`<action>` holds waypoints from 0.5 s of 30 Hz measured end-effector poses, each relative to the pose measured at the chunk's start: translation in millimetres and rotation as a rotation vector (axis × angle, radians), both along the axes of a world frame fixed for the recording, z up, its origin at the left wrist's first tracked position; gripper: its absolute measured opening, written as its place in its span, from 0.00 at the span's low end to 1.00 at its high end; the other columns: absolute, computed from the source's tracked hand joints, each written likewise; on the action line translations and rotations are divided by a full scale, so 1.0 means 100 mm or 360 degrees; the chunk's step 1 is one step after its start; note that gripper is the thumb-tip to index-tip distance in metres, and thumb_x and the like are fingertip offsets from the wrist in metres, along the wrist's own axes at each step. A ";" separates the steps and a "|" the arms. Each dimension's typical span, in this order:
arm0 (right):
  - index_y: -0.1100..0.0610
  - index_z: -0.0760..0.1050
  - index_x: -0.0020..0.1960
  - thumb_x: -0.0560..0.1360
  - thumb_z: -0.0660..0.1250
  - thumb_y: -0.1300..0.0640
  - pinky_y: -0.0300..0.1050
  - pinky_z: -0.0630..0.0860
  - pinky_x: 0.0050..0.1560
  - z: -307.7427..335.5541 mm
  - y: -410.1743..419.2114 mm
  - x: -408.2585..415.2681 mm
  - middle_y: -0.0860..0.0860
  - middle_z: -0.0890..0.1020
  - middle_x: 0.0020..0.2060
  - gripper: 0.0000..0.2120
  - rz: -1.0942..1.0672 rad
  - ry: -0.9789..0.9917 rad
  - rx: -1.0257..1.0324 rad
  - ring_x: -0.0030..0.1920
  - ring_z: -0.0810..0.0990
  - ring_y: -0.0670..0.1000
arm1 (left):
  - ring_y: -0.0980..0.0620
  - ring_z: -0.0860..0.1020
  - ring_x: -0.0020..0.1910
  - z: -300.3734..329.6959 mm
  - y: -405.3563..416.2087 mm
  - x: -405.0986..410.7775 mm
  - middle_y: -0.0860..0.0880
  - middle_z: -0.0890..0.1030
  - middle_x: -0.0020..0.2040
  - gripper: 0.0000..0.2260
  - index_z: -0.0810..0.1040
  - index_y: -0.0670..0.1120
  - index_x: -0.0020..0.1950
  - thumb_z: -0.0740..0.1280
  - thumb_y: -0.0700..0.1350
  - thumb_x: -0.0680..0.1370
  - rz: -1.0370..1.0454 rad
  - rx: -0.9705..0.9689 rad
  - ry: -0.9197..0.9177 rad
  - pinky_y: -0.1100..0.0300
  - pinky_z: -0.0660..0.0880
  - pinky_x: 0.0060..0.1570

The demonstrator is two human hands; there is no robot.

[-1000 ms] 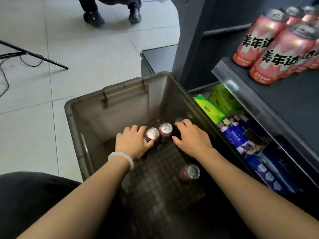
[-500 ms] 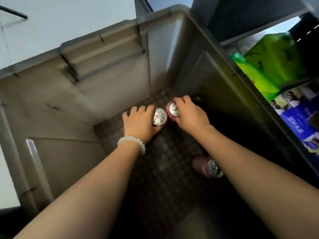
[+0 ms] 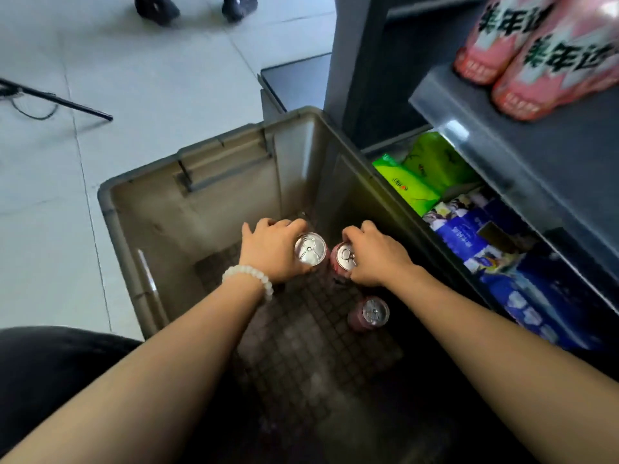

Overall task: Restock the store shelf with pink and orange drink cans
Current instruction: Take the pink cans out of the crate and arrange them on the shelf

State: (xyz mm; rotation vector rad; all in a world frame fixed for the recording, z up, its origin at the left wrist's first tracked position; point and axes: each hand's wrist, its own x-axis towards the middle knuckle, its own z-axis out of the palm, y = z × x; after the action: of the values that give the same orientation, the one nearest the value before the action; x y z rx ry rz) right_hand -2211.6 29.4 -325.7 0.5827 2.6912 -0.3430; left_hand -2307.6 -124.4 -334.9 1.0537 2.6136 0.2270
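Both cans upright in the crate (image 3: 140, 209), left hand (image 3: 271, 251) fingers wrapped round the silver-top can (image 3: 310, 248), right hand (image 3: 376, 257) gripping the pink can (image 3: 342, 259); shelf (image 3: 552, 155) sits at 2 o'clock, nearer the right hand.

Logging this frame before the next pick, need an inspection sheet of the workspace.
Surface: grey crate on tiled floor, grid bottom.
Job's things: three cans in crate, loose can near right forearm; pink cans on shelf.
Clutter: green packs, blue packs on lower shelf.
Hands: left hand grips one can; right hand grips another.
Cables: black cord beside stand leg.
Surroundings: someone's shoes.
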 end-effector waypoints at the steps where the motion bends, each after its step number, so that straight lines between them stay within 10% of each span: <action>1: 0.53 0.66 0.64 0.68 0.73 0.50 0.51 0.73 0.53 0.15 0.00 0.08 0.55 0.68 0.60 0.28 -0.0024 0.0042 -0.0036 0.58 0.76 0.61 | 0.44 0.70 0.64 0.17 -0.02 0.05 0.54 0.78 0.60 0.26 0.70 0.54 0.61 0.70 0.61 0.66 -0.0003 0.0050 -0.0010 0.40 0.65 0.62; 15: 0.55 0.75 0.56 0.63 0.76 0.46 0.52 0.76 0.54 2.44 0.22 1.26 0.53 0.78 0.53 0.25 -0.0089 0.0436 0.0124 0.53 0.76 0.55 | 0.50 0.78 0.50 2.20 0.16 0.77 0.51 0.82 0.51 0.26 0.78 0.51 0.56 0.75 0.62 0.63 -0.0159 0.0662 -0.0004 0.53 0.76 0.50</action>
State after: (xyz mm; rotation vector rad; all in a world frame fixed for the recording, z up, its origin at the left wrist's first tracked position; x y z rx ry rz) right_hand -2086.0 51.5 -81.9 0.6786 2.9662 -0.3572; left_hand -2230.1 -108.8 -114.8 1.3058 2.5612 0.7731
